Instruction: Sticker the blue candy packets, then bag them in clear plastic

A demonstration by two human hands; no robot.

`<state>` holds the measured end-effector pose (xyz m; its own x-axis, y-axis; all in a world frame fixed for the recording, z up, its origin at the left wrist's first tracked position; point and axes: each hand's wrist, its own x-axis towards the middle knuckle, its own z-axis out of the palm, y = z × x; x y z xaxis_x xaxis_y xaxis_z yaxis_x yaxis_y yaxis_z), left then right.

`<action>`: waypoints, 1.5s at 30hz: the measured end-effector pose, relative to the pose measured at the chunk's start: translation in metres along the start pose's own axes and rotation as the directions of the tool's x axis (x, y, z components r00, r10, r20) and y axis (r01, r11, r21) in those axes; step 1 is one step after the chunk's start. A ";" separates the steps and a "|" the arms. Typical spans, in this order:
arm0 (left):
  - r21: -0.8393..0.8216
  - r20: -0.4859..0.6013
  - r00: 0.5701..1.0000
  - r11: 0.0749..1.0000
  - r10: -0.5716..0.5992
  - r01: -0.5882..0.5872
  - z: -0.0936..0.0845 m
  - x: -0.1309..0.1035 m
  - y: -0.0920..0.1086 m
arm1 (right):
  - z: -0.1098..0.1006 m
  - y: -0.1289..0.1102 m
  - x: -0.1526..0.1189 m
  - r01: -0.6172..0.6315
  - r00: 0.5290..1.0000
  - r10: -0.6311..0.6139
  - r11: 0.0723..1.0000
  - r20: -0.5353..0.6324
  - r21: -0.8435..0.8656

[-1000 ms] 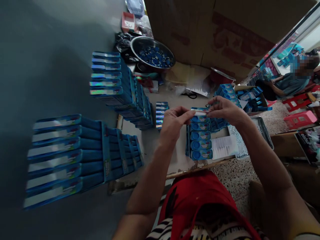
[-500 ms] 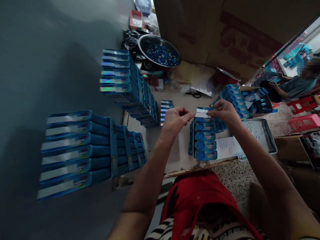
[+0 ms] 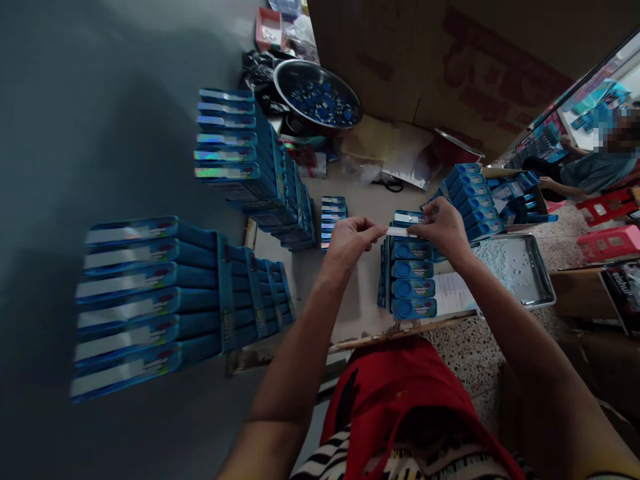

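Observation:
A thin white strip (image 3: pixel 399 231) stretches between my two hands. My left hand (image 3: pixel 351 241) pinches its left end between thumb and fingertips. At the other end, my right hand (image 3: pixel 443 228) grips it the same way. Just beneath lies a row of blue printed boxes (image 3: pixel 414 270), each with a round mark and lettering. My hands and the strip hide part of its far end. Beside this row, partly behind my right forearm, is a white sheet with printed rows (image 3: pixel 450 293).
Tall stacks of blue boxes stand at the left (image 3: pixel 200 287) and behind (image 3: pixel 260 173). A metal bowl (image 3: pixel 360 110) holds small blue pieces. On the right are a metal tray (image 3: pixel 543 280), more blue boxes (image 3: pixel 480 200), red stools (image 3: pixel 607 243) and a seated person (image 3: pixel 595 170).
The strip looks narrower and flatter between my fingers, and my right hand has shifted slightly left. The view has moved a little. The seated person's arm has changed position.

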<state>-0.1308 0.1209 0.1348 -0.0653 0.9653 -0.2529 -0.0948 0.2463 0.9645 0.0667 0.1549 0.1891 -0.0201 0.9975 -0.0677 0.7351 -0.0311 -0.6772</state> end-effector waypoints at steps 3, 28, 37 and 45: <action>-0.006 -0.004 1.000 1.000 0.008 -0.008 0.000 0.000 -0.002 | 0.001 0.001 0.001 0.005 1.000 -0.005 1.000 -0.003 -0.024; -0.218 0.017 0.984 0.960 -0.179 0.178 0.019 0.008 -0.067 | 0.000 0.044 -0.010 0.019 0.997 -0.022 0.999 0.076 0.033; 0.335 -0.010 0.837 0.791 0.547 -0.512 0.037 -0.016 -0.050 | 0.007 0.016 -0.043 0.284 0.954 -0.294 0.836 0.054 -0.470; 0.346 0.167 0.844 0.771 0.510 -0.534 0.035 -0.014 -0.076 | 0.028 0.028 -0.047 0.286 0.955 -0.285 0.821 0.081 -0.494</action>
<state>-0.0875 0.0916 0.0675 0.0621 0.9547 0.2909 0.3052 -0.2957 0.9052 0.0691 0.1057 0.1534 -0.2834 0.9566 0.0685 0.9325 0.2915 -0.2133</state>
